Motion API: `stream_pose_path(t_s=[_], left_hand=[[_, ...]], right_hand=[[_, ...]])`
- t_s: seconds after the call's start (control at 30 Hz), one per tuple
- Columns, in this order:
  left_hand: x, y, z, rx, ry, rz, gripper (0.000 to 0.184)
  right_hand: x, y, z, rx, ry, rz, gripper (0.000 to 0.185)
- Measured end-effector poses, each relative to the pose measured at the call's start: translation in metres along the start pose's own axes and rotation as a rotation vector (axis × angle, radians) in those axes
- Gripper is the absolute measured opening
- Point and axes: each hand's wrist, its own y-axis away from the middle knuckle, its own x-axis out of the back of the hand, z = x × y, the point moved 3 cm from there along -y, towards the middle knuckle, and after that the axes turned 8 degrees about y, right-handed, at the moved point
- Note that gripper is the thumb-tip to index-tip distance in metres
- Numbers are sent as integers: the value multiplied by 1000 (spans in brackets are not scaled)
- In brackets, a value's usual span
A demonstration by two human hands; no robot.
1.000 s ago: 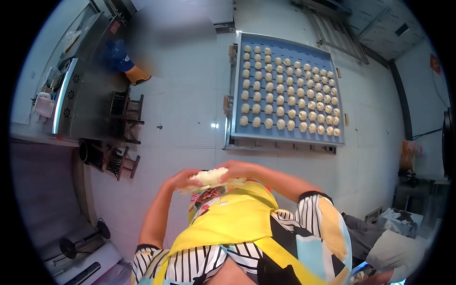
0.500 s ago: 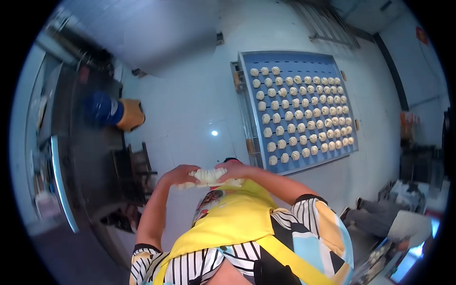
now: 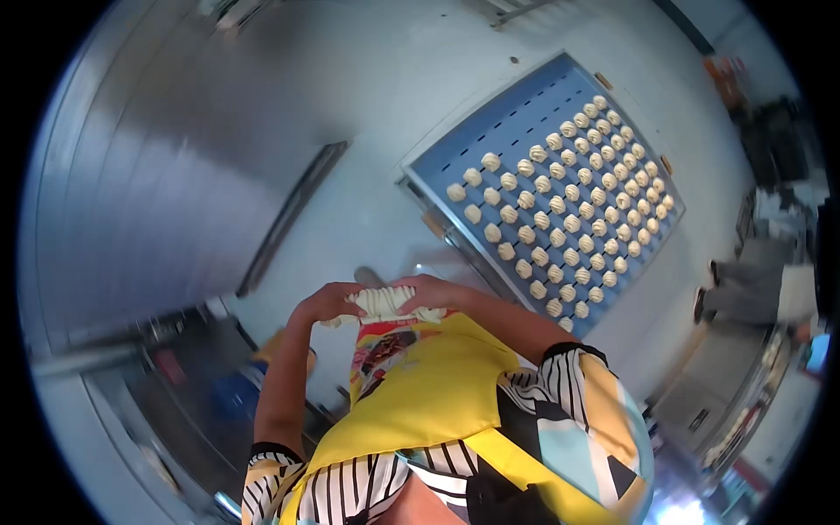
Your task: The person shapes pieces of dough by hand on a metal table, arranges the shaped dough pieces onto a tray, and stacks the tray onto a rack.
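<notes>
A row of pale, ridged dough pieces spans the space between my hands, in front of the yellow apron. My left hand grips its left end, with more dough showing just below the fingers. Its right end is held by my right hand, and dough hangs out beneath that hand too. Beyond my hands, to the upper right, a blue tray carries many similar ridged dough pieces in rows.
A large smooth metal surface fills the upper left. Another person stands at the right beside a counter. At the lower left are a dark metal table and a blurred blue object. Pale floor lies around the tray.
The view has turned, so the blue tray now appears tilted and the large metal surface fills the left. Both hands keep hold of the dough at nearly the same place before the apron.
</notes>
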Motion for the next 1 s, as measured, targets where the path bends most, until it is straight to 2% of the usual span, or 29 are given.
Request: stream_pose_path(t_s=[0.03,0.13,0.23,0.33,0.47,0.5,0.53,0.6,0.63,0.73,0.77,0.87,0.9,0.93,1.0], left_hand=[[29,-22,15,-30,-97,-52,50],[99,-93,87,84,-315,-280,52],[137,-183,134,-84,-547,-467,54],[137,-251,194,-100,-759,-750,53],[124,-326,263,-203,-989,-887,51],[123,-354,271,-167,-1095,-954,52],[126,-370,273,-177,-1092,-972,51],[123,-404,286,-229,-1069,-1001,47],[118,-415,290,-247,-1103,-1044,48],[105,-465,322,-511,-1222,-1242,51],[98,-485,330,-149,-1272,-1351,53],[88,-542,346,-381,-1341,-1521,51],[83,-539,373,-167,-1418,-1507,51],[86,-557,367,-391,-1488,-1588,54],[92,-583,378,-286,-1592,-1639,56]], right_hand=[[21,-10,-9,-26,-42,69,68],[66,-27,-19,-65,-279,318,67],[102,-37,-12,-108,-506,595,64],[127,-26,-26,-135,-644,800,63],[172,-24,-11,-156,-634,1059,62],[185,-33,2,-162,-698,1089,61],[195,-39,-2,-34,-928,1110,59],[214,-47,-8,-10,-1158,1147,57],[216,-51,0,-11,-1136,1221,57],[238,-76,10,-83,-1134,1416,56],[249,-83,10,-138,-1150,1470,57],[297,-103,15,-195,-1249,1678,58],[308,-110,13,-205,-1295,1723,58],[316,-121,9,-213,-1338,1759,59],[343,-135,10,-185,-1334,1796,61]])
